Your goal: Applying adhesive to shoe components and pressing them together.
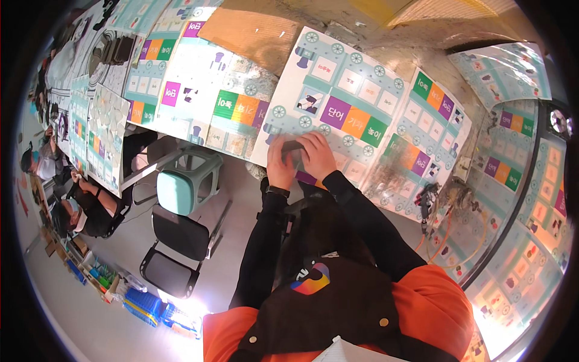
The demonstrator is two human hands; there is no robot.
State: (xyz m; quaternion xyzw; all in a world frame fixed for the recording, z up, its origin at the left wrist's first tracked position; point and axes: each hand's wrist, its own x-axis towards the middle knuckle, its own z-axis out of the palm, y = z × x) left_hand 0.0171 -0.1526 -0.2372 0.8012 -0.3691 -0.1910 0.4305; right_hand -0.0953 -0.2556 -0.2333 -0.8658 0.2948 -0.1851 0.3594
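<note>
My left hand (280,166) and my right hand (316,155) are close together at the near edge of a large printed sheet (283,96). Their fingers are curled in from both sides on a small dark block (293,146), whose exact kind I cannot make out. The sheet is white and pale teal, with wheel pictures and purple, orange and green panels. It lies tilted on the worktable, and part of it is hidden under my hands. Another sheet (431,130) of the same pattern adjoins it on the right.
Brown cardboard (253,37) lies behind more printed sheets (196,90) on the left. A wire-and-cable bundle (429,199) sits at the table's right front. A teal-topped stool (176,192) and a black chair (178,241) stand left of me. Other people (90,202) sit farther left.
</note>
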